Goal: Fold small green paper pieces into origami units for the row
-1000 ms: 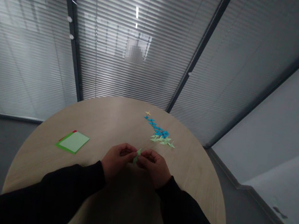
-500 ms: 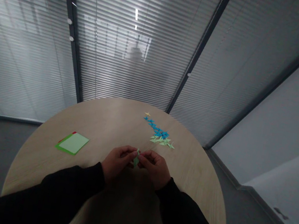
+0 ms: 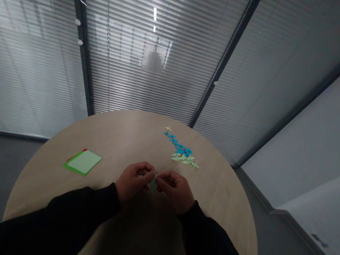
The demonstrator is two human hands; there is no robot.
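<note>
The person's left hand (image 3: 134, 182) and right hand (image 3: 176, 193) meet over the near part of the round table (image 3: 116, 136), with a small piece of pale green folded paper (image 3: 153, 184) in the narrow gap between them. Each hand pinches this paper between thumb and fingertips, the left from its left side and the right from its right side; the exact folds are too small and dim to make out. The other fingers curl behind the grip, partly hidden.

Beyond the grip and a little to its right lies a cluster of pale green folded pieces (image 3: 182, 158). Just past these, and touching some of them, blue folded pieces (image 3: 181, 148) run in a slanting trail away from the hands, and one yellow folded piece (image 3: 168, 128) sits at its far end. Well to the left of the grip lies a paper stack (image 3: 85, 161), pale green on top, with brighter green and red edges showing beneath.
</note>
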